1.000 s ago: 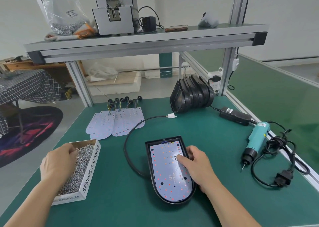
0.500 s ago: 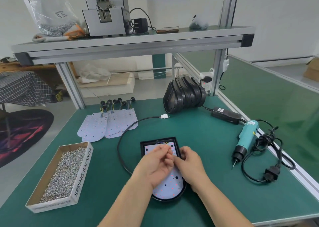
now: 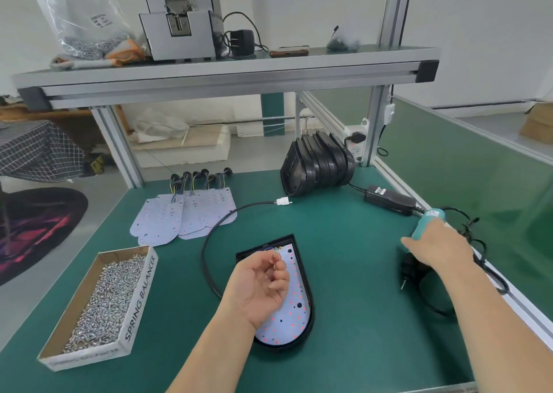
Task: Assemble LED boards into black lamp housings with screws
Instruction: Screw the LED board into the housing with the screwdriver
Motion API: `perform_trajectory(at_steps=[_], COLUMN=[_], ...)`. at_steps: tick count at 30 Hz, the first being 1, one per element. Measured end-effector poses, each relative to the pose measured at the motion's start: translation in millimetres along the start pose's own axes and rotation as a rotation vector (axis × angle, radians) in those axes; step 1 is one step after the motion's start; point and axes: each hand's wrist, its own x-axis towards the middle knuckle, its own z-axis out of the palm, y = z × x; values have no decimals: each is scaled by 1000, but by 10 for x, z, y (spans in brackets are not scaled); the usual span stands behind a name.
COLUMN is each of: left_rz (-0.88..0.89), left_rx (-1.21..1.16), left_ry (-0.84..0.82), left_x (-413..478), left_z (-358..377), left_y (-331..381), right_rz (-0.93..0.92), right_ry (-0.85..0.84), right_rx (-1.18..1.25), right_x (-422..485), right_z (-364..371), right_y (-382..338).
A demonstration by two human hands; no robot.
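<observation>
A black lamp housing [image 3: 309, 318] lies on the green table with a white LED board [image 3: 294, 306] seated inside it. My left hand [image 3: 259, 285] hovers palm-up over the board, its fingers curled round small screws [image 3: 274, 255], one pinched at the fingertips. Far to the right, my right hand [image 3: 437, 247] grips the teal electric screwdriver [image 3: 426, 222], whose black nose and bit [image 3: 404, 282] point down at the table. A black cable [image 3: 209, 237] loops from the housing to a white connector [image 3: 282, 202].
A cardboard box of screws [image 3: 98, 300] sits at the left front. Spare LED boards [image 3: 182, 216] lie fanned behind it, and a stack of black housings [image 3: 318, 163] leans at the back. A power adapter [image 3: 389, 199] and tangled cords [image 3: 478, 243] run along the right edge.
My right hand left the board and reached right to take the screwdriver. My left hand, earlier in the screw box, now stays over the board holding screws.
</observation>
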Motion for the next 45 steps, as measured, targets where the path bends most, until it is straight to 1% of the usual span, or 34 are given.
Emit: perform_trajectory(at_steps=[3,6,7,8,10,11,12,13,16,19,21,24,28,32,37,41,45], left_rz=[6,5,5,7,10,12,18,26,62,89,110,147,178,174,159,143,136], left_rx=[-1,-4,-6,-6,5,12,22,35,94,172,226,280,334,333,302,276,266], left_ry=[18,12,7,3,-1,-2,1,8,38,62,74,77,71,68,99,109,111], left_x=[-22,-27,-26,-23,-20,-21,-21,-21,-14,8,30,69,96,107,110,101,99], left_z=[11,15,14,9,1,-1,0,3,22,26,7,-23,-22,-21,-21,-14,1], left_y=[9,0,-2,-2,-1,1,0,-2,-21,-49,-74,-112,-135,-148,-141,-134,-139], right_rz=[59,142,163,181,228,239,222,178,-1,-86,-101,-144,-308,-303,-255,-295,-297], right_ry=[17,33,16,-19,-133,-190,-237,-277,-398,-510,-521,-424,-320,-172,20,90,110], right_rx=[50,280,431,651,1156,1368,1540,1656,1843,2001,2047,2028,1979,2034,1959,1925,1908], right_x=[72,80,44,-1,-135,-225,-316,-404,-660,-847,-953,-1070,-1145,-1128,-1142,-1171,-1186], right_z=[-38,-50,-49,-45,-60,-73,-89,-112,-187,-242,-253,-198,-217,-293,-246,-164,-134], right_y=[-45,12,33,50,79,72,52,17,-161,-408,-634,-953,-1234,-1415,-1501,-1507,-1515])
